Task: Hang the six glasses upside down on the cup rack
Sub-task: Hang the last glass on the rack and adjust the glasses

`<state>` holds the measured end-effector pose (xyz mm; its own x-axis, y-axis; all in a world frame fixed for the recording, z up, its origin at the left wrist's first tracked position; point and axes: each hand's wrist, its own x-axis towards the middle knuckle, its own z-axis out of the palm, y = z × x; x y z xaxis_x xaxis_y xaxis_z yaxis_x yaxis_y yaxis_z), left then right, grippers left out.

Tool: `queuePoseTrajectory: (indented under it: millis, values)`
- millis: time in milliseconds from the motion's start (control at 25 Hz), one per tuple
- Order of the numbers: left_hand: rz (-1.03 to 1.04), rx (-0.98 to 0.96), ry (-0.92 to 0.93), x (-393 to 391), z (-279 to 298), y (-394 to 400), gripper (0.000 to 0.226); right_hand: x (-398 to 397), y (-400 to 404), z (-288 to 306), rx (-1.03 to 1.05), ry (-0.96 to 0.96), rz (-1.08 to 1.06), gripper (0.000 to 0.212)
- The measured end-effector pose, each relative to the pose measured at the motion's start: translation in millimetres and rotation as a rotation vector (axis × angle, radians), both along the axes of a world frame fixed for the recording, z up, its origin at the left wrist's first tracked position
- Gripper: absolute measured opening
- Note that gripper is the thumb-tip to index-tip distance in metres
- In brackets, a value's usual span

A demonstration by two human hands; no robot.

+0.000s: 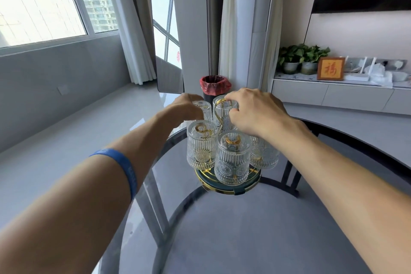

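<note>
Five ribbed glasses show upside down on the gold cup rack (216, 115), which stands on its dark round base (226, 187) near the far edge of your glass table (222, 240): the front glass (232, 158), the front-left glass (201, 144), the right glass (264, 155) half hidden under your wrist, the rear glass (223, 113) and the rear-left glass (203, 110). Your left hand (186, 108), blue wristband (124, 169) on that forearm, is curled around the rear-left glass, its fingers (193, 97) wrapped on the far side. Your right hand (255, 111) bends over the top of the rear glass, fingers touching its upturned bottom; whether they clamp it or merely steady it cannot be told. A sixth glass is not visible; it may sit behind your right hand. No loose glass remains on the table, so the job looks nearly finished, with only the two rear glasses left to settle on their hooks and release.
</note>
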<state>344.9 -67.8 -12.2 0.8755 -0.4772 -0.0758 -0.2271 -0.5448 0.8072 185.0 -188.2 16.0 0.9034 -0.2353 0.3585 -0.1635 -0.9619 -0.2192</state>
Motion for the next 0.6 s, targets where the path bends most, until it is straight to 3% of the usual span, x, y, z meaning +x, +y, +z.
queuePoseTrajectory:
  millis: [200, 280, 360, 400, 520, 600]
  values:
    - [-0.028, -0.025, 0.037, -3, -8, 4, 0.077, 4, -4, 4, 0.033, 0.010, -0.019, 0.043]
    - [0.094, -0.294, 0.142, -10, -18, 17, 0.080, 8, -10, 7, 0.085, 0.014, -0.010, 0.034]
    - [0.325, -0.630, 0.289, -31, -44, 36, 0.060, 12, -16, 10, 0.161, -0.019, 0.002, 0.023]
    - [0.410, -0.708, 0.375, -47, -63, 44, 0.049, 14, -16, 10, 0.184, -0.048, -0.001, 0.019]
    - [0.329, -0.685, 0.709, -101, -116, 53, 0.044, 17, -13, 7, 0.173, -0.125, -0.035, 0.012]
    - [0.235, -0.663, 0.787, -120, -128, 49, 0.057, 18, -11, 7, 0.154, -0.134, -0.058, 0.012]
